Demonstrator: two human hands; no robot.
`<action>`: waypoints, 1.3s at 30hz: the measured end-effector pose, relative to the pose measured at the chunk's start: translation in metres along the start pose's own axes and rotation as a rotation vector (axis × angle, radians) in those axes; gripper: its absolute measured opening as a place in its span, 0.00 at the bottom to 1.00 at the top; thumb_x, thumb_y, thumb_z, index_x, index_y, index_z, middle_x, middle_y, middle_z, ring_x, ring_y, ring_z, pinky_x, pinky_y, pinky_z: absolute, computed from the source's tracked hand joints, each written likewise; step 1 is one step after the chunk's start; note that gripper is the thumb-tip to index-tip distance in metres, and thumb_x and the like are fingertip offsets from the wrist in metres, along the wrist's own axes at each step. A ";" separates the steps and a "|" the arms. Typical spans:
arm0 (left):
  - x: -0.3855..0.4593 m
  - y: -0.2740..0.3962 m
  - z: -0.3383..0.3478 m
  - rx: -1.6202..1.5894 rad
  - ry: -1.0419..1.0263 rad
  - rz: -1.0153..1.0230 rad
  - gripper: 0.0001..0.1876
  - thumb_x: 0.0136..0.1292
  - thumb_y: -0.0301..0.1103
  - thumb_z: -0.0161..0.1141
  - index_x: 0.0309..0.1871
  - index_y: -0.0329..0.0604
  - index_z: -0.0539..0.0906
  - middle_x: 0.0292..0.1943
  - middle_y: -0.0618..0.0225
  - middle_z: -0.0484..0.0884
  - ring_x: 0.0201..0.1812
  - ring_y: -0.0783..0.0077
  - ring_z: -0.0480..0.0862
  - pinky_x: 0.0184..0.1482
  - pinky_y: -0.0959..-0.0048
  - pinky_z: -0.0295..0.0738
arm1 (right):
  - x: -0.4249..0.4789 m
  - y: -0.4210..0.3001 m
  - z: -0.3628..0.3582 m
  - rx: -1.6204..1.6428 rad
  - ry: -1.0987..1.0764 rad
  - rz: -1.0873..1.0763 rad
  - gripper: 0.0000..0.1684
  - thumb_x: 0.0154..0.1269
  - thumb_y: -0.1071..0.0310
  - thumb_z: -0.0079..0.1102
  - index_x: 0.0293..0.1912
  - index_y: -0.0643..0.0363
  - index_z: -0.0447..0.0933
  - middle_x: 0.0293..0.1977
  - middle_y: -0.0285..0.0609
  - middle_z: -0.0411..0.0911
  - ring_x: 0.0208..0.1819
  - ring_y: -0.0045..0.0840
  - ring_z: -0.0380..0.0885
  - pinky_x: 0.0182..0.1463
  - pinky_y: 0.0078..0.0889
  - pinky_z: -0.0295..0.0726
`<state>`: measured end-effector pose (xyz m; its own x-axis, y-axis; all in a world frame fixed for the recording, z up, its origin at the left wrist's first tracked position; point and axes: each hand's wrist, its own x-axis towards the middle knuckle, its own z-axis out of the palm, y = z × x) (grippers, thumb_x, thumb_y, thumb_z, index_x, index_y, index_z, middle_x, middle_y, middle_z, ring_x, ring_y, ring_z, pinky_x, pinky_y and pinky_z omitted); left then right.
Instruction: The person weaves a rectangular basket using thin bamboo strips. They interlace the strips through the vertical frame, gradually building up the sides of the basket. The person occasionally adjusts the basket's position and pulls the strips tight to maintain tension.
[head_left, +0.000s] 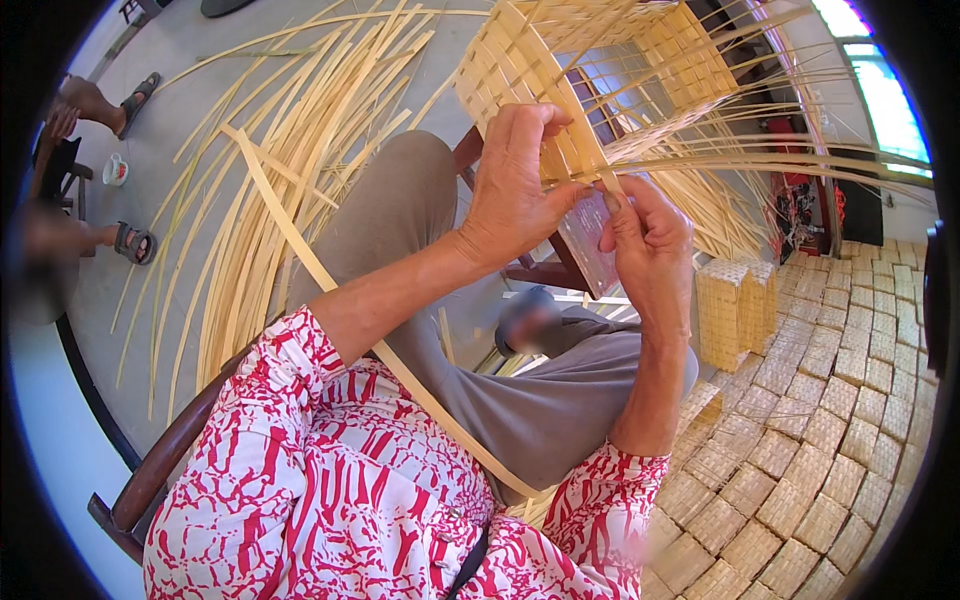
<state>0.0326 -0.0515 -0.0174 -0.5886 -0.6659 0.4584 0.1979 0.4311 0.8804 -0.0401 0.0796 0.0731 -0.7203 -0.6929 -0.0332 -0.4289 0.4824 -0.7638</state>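
Observation:
A partly woven bamboo basket (517, 67) stands at the top, its unwoven strips fanning out to the right. My left hand (525, 169) grips the near wall, fingers over the woven edge and thumb close to the corner. Between the thumb and fingers of my right hand (645, 221) is a flat bamboo strip (611, 180), pinched at that corner. Long loose splints (750, 161) stretch rightward past this hand. Another long strip (420, 390) lies slanting across my lap, passing under my left forearm. Under the basket is a dark wooden stool (589, 255), partly hidden by my hands.
Loose bamboo strips (300, 165) cover the floor at left. Many small woven boxes (787, 480) fill the right side, with taller woven pieces (724, 307) standing beside them. At far left sits another person (94, 105) near a white cup (115, 170). My chair's arm (180, 427) is wooden.

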 end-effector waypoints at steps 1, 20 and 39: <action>-0.001 0.000 0.001 -0.013 0.014 0.005 0.35 0.48 0.32 0.81 0.58 0.38 0.74 0.49 0.58 0.76 0.51 0.56 0.77 0.55 0.61 0.75 | 0.000 0.001 0.001 0.016 -0.006 0.007 0.09 0.75 0.74 0.55 0.48 0.60 0.84 0.19 0.34 0.73 0.22 0.14 0.72 0.27 0.25 0.71; 0.013 0.007 -0.019 0.078 0.007 0.048 0.51 0.39 0.37 0.86 0.68 0.41 0.69 0.59 0.55 0.72 0.62 0.52 0.73 0.66 0.59 0.69 | -0.007 0.002 0.000 -0.002 0.008 -0.018 0.11 0.74 0.76 0.54 0.49 0.60 0.84 0.19 0.32 0.74 0.23 0.12 0.72 0.28 0.22 0.71; 0.016 0.003 -0.023 0.001 -0.064 0.089 0.51 0.37 0.32 0.85 0.69 0.43 0.68 0.55 0.58 0.72 0.57 0.57 0.75 0.62 0.63 0.74 | -0.016 0.008 -0.002 0.044 -0.023 0.006 0.09 0.77 0.72 0.56 0.49 0.61 0.84 0.19 0.30 0.73 0.24 0.10 0.71 0.28 0.20 0.69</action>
<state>0.0417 -0.0751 -0.0042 -0.6177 -0.5848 0.5259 0.2507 0.4873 0.8364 -0.0334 0.0953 0.0694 -0.7096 -0.7027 -0.0522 -0.4000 0.4627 -0.7911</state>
